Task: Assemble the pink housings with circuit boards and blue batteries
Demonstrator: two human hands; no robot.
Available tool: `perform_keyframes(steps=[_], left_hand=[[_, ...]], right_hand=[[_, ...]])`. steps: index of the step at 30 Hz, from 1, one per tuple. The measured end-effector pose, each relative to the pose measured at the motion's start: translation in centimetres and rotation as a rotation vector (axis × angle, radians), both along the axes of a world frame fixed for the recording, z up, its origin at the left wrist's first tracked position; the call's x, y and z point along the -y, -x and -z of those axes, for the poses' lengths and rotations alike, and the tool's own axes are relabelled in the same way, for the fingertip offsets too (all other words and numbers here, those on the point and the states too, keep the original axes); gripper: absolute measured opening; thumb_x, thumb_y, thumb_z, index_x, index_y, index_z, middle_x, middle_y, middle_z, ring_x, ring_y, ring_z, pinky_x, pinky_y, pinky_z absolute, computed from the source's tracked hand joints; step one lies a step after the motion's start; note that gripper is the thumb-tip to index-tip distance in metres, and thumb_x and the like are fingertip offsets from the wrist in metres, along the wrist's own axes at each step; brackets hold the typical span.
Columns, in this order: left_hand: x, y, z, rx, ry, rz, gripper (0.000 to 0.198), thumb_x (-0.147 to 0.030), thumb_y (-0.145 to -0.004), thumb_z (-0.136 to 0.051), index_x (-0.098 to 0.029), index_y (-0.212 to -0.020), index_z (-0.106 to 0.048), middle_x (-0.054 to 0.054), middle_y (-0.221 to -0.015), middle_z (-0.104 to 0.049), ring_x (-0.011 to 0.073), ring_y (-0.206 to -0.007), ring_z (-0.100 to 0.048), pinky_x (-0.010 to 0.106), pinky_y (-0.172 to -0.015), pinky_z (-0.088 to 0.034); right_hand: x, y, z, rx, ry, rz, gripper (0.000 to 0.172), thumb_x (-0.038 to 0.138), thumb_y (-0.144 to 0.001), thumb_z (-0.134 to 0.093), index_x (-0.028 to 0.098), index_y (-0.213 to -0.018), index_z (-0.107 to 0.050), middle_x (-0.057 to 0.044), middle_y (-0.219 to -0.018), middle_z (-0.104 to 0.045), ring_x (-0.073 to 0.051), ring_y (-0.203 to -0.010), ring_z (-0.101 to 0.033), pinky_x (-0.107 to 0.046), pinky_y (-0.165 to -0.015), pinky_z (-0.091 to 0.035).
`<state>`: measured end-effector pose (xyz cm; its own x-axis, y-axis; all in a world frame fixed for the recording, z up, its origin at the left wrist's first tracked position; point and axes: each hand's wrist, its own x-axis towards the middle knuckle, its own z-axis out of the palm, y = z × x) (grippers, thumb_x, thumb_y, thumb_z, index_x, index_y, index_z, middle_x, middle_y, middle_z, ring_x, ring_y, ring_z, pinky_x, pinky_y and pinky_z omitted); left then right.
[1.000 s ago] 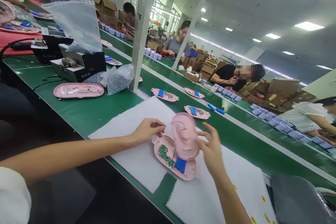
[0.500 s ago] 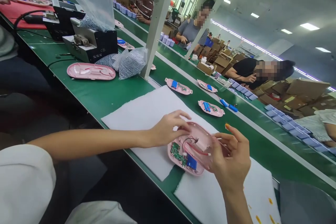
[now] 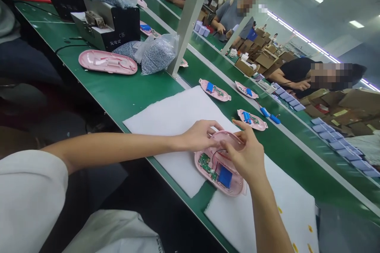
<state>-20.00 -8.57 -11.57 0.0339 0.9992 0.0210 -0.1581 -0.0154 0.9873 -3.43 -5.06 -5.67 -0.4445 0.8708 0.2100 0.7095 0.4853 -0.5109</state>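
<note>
An oval pink shell half [image 3: 236, 188] lies in front of me, with a green circuit board [image 3: 204, 161] and a blue battery pack [image 3: 225, 176] inside it. A second pink shell half [image 3: 227, 137] is tilted up behind it. Thin red and black wires [image 3: 219, 153] run between the two halves. My left hand [image 3: 202, 136] is closed on the left end of the tilted half. My right hand [image 3: 247, 152] reaches over its right side, thumb bent inward near the wires and index finger extended. Its grip on the shell is partly hidden.
White foam sheets [image 3: 166, 116] lie under the work on the green bench [image 3: 118, 99]. Beyond are several pink shells with boards [image 3: 215, 90] and loose blue batteries [image 3: 269, 115]. At left are a pink shell [image 3: 108, 62], bags of screws [image 3: 158, 53], a black machine [image 3: 109, 23] and a metal post [image 3: 190, 19].
My right hand has moved inward and left from the right end of the upper shell half, towards the wires. The upper half has shifted back, baring more of the lower half and battery.
</note>
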Motion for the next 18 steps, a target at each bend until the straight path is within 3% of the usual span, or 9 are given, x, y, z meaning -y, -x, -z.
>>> perform_keyframes(steps=[4,7,10,13,18], left_hand=[[0.0,0.1,0.0,0.047,0.056,0.027,0.033,-0.006,-0.071,-0.069,-0.009,-0.104,-0.066,0.006,-0.073,-0.072,0.0174,-0.062,-0.067,0.021,-0.051,-0.049],[-0.2,0.2,0.1,0.133,0.119,0.031,0.035,-0.001,-0.070,-0.066,-0.008,-0.104,-0.067,0.007,-0.074,-0.072,0.0163,-0.060,-0.067,0.021,-0.050,-0.050],[-0.2,0.2,0.2,0.183,0.158,0.029,0.036,0.002,-0.069,-0.066,-0.008,-0.103,-0.068,0.008,-0.077,-0.073,0.0180,-0.065,-0.069,0.023,-0.054,-0.054],[-0.2,0.1,0.3,0.219,0.169,0.023,0.037,0.003,-0.068,-0.066,-0.007,-0.103,-0.068,0.009,-0.076,-0.073,0.0186,-0.062,-0.069,0.022,-0.050,-0.053],[-0.1,0.1,0.3,0.256,0.136,0.030,0.034,0.003,-0.069,-0.064,-0.007,-0.101,-0.068,0.006,-0.070,-0.071,0.0155,-0.057,-0.066,0.018,-0.045,-0.049]], right_hand=[[-0.5,0.1,0.4,-0.032,0.086,-0.005,0.055,0.032,-0.072,-0.065,0.027,-0.126,-0.055,0.001,-0.082,-0.065,-0.018,-0.072,-0.062,-0.033,-0.071,-0.049],[-1.1,-0.8,0.4,-0.127,0.093,-0.083,0.046,0.035,-0.072,-0.070,0.024,-0.115,-0.057,-0.003,-0.094,-0.066,-0.020,-0.089,-0.064,-0.036,-0.080,-0.051],[-1.6,-1.7,-0.3,-0.186,0.113,-0.194,0.026,0.043,-0.082,-0.065,0.023,-0.096,-0.058,-0.006,-0.112,-0.063,-0.022,-0.109,-0.060,-0.037,-0.092,-0.049],[-1.7,-1.7,-1.1,0.009,0.020,-0.241,0.025,0.045,-0.091,-0.055,0.022,-0.082,-0.059,-0.006,-0.112,-0.062,-0.022,-0.109,-0.058,-0.033,-0.085,-0.048],[-1.7,-0.6,-1.1,0.314,-0.131,-0.311,0.023,0.038,-0.093,-0.050,0.024,-0.084,-0.064,-0.005,-0.116,-0.060,-0.020,-0.101,-0.058,-0.032,-0.075,-0.045]])
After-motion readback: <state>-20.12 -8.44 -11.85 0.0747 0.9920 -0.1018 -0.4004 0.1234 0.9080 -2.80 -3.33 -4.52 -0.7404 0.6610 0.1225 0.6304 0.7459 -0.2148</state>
